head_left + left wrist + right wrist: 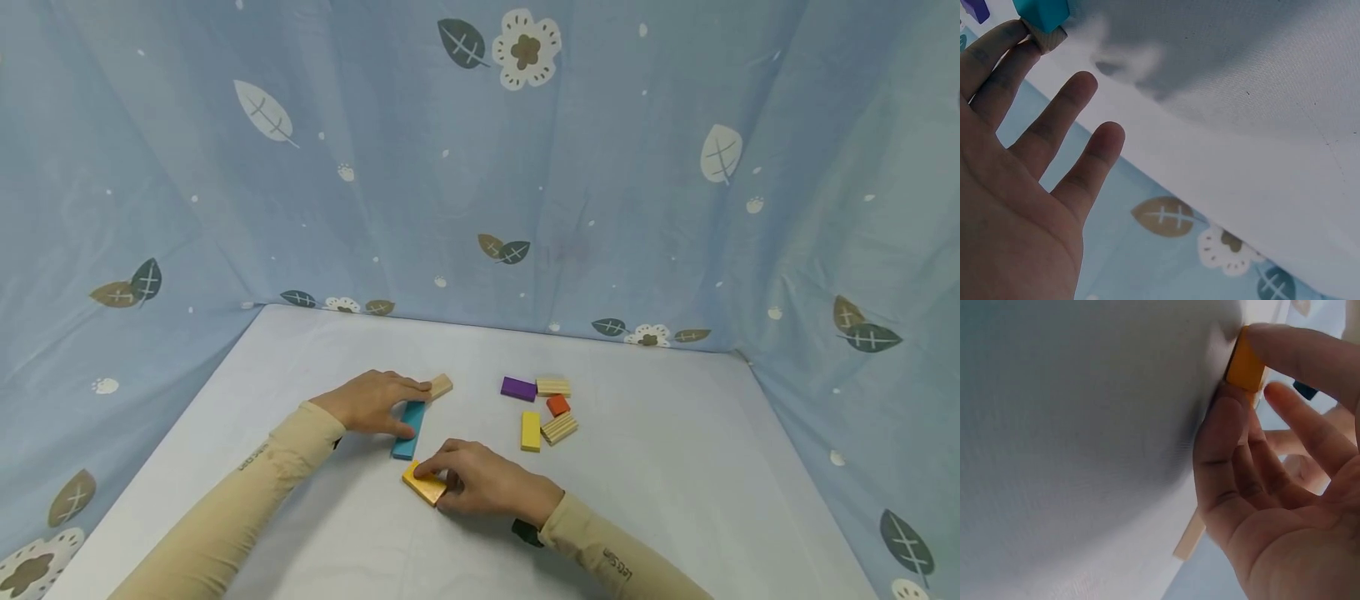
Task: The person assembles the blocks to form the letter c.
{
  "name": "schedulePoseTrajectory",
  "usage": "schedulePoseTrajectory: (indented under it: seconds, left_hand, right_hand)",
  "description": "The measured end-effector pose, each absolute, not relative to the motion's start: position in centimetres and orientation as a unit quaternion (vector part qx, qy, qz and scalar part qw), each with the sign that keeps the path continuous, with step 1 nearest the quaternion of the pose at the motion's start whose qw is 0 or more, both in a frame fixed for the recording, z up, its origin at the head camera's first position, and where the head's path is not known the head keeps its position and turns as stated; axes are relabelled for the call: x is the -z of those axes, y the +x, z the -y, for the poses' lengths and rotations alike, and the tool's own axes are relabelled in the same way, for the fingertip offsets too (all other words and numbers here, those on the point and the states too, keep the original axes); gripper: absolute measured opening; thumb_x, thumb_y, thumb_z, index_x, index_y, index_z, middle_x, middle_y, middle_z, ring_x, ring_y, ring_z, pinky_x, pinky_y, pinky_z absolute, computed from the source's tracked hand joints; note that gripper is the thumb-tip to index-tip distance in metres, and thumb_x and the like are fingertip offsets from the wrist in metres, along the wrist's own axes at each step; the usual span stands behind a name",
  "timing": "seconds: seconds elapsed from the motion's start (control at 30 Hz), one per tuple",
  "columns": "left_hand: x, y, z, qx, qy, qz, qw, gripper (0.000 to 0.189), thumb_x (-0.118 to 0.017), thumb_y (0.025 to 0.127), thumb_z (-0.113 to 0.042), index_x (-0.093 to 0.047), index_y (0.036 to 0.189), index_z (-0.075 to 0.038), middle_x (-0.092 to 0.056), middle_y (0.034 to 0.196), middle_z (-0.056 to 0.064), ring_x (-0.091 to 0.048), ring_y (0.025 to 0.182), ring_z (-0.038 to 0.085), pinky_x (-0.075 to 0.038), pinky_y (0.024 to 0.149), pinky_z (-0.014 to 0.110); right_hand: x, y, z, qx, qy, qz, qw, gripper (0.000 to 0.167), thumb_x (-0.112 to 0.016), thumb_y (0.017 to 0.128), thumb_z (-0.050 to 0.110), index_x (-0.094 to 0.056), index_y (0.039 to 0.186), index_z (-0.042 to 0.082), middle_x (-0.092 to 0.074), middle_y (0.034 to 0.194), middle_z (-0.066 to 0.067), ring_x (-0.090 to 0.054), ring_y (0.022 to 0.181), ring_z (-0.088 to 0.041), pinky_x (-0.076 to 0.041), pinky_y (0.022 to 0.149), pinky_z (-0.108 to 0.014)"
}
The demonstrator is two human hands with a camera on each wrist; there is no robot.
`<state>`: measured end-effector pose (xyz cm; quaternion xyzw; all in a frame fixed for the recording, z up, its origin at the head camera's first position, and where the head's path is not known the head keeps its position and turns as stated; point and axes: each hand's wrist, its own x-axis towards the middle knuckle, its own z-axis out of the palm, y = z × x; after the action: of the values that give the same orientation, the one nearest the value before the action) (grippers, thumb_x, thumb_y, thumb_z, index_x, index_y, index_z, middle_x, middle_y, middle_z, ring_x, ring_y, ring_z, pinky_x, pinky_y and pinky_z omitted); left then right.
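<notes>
Plainly flat, orange-yellow block (427, 487)

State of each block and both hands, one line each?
Left hand: fingers extended, touching two blocks
Right hand: pinching
Orange block: in right hand's grip
Blue block: touched by left hand
Plain wood block: at left fingertips, partly covered
Purple block: lying, untouched
Yellow block: lying, untouched
Red block: untouched
Ridged blocks, two: lying, untouched
</notes>
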<state>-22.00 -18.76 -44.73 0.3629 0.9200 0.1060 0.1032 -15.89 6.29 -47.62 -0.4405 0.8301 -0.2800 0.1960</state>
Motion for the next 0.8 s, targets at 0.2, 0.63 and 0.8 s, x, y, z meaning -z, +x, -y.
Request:
schedulePoseTrajectory:
  seconds: [0.2,0.63,0.8]
  left_hand:
    - [44.5,-22.0,18.8,-0.111,0.364,-0.919,0.105,0.065,-0.079,0.089,-0.040,-0.060,0.142,-0.008,-0.052,0.150,0.009,-0.053,0.131,0.038,-0.044,0.104,0.061]
    - [44.6,-22.0,18.9,-0.114,0.365,-0.918,0.104,0.065,-0.079,0.089,-0.040,-0.060,0.142,-0.008,-0.052,0.150,0.009,-0.053,0.131,0.037,-0.044,0.105,0.060]
    - [44.6,-21.9,18.8,-0.113,0.362,-0.919,0.107,0.065,-0.079,0.089,-0.040,-0.060,0.143,-0.008,-0.052,0.151,0.009,-0.053,0.131,0.037,-0.043,0.106,0.060]
  right_hand:
    - [47.8,-15.8,-6.2,0.283,-0.445,-0.827,0.194,0.043,-0.079,0.090,0.012,-0.069,0.131,0.019,-0.062,0.117,0.005,-0.059,0.089,0.003,-0.051,0.076,-0.010]
    - [48.0,-15.4,-5.5,0.266,-0.458,-0.835,0.153,0.041,-0.081,0.089,0.024,-0.068,0.128,0.019,-0.061,0.111,0.007,-0.056,0.082,0.000,-0.047,0.072,-0.009]
    - [48.2,-15.1,-5.2,0.256,-0.453,-0.844,0.133,0.039,-0.080,0.090,0.027,-0.067,0.126,0.018,-0.061,0.108,0.005,-0.054,0.080,-0.001,-0.046,0.070,-0.008]
